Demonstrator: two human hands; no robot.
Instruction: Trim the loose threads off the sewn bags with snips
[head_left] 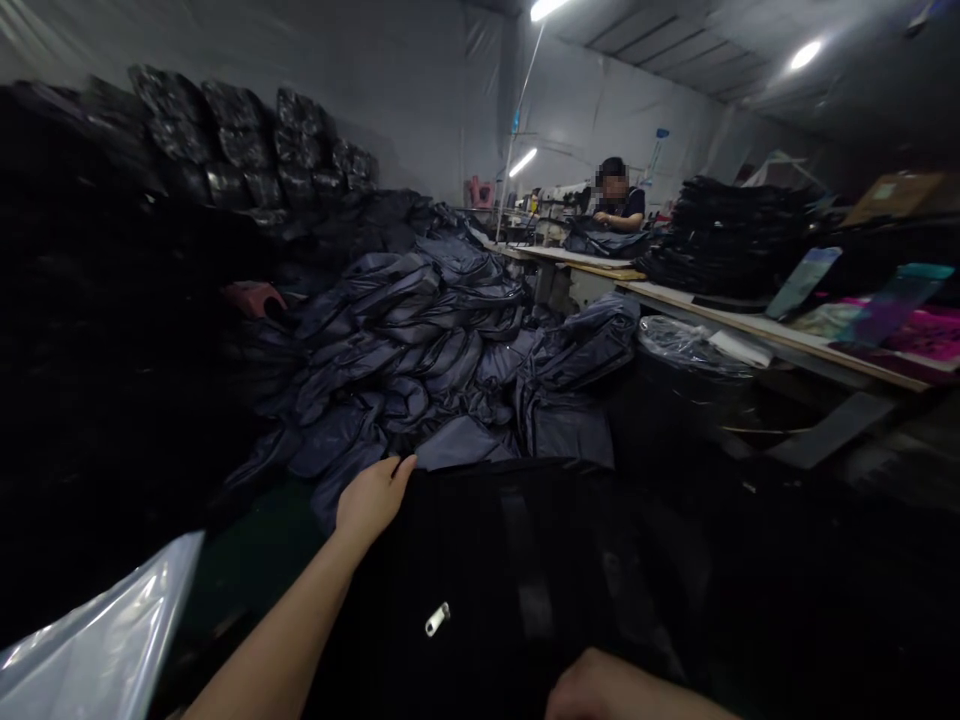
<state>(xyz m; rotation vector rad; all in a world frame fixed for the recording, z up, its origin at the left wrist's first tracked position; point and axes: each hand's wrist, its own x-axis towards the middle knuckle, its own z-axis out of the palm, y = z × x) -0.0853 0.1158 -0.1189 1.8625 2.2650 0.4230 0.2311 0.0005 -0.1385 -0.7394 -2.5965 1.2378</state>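
Note:
My left hand (373, 497) grips the far left edge of a black bag (517, 570) that lies spread in front of me, fingers curled over the fabric. A silver zipper pull (437, 619) shows on the bag's near face. My right hand (600, 690) is at the bottom edge of the view, over the bag's near side; only the back of the hand shows and its fingers are hidden.
A large heap of dark blue bags (435, 340) lies beyond. Wrapped black bundles (247, 140) are stacked at the back left. A clear plastic sheet (105, 640) is at lower left. A long table (750, 320) with black stacks runs right, where another person (616, 195) sits.

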